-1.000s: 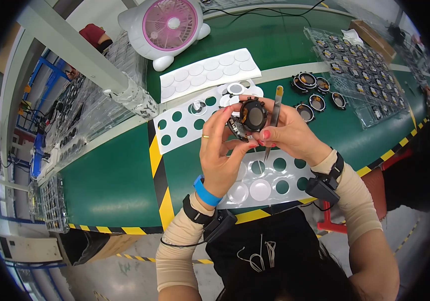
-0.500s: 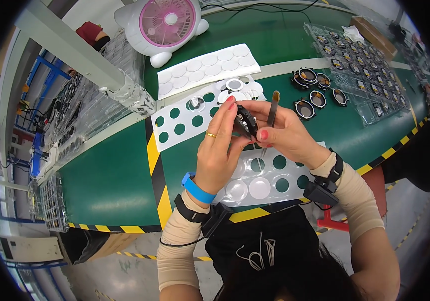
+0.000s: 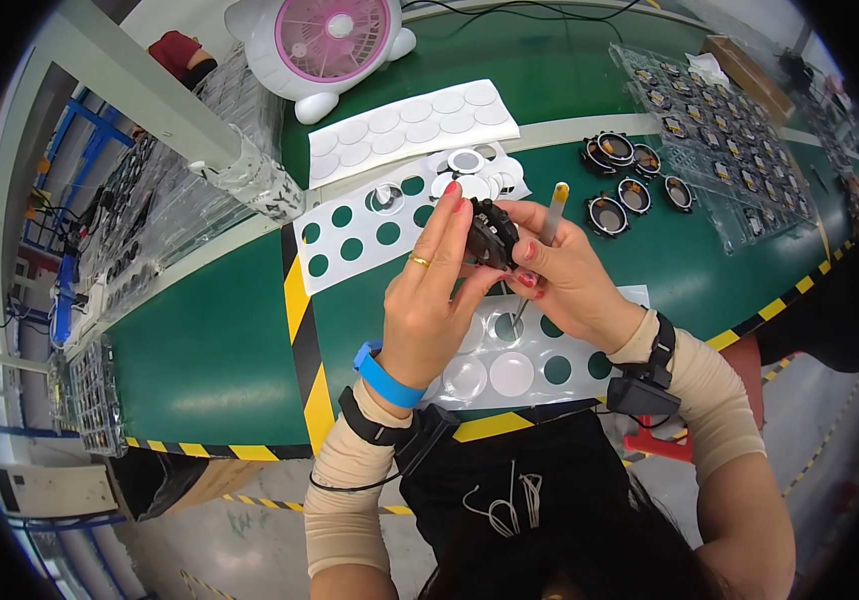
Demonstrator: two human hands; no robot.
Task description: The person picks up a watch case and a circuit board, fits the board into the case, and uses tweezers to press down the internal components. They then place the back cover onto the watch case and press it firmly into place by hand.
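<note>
A round black watch case [image 3: 490, 236] is held up between my two hands, tilted on its edge. My left hand [image 3: 427, 290] grips its left side, fingers straight along the rim and thumb below. On its right side the fingers of my right hand [image 3: 571, 272] close on the case. Metal tweezers [image 3: 555, 212] are tucked in that same hand, their flat end up and thin tips pointing down. Beneath the hands lies a white sheet of round stickers [image 3: 534, 396], with some circles gone and green table showing through.
Beyond the hands lie a sheet with round holes [image 3: 369, 222], loose white discs [image 3: 465, 162] and a sheet of round stickers [image 3: 399, 128]. Several watch cases [image 3: 634, 196] sit right, near clear trays of parts [image 3: 724, 140]. A pink-and-white fan [image 3: 334, 40] stands at the back.
The watch case has turned in my fingers, so more of its dark round face shows. The tweezers have swung slightly with my right hand, and the whole view has shifted a little.
</note>
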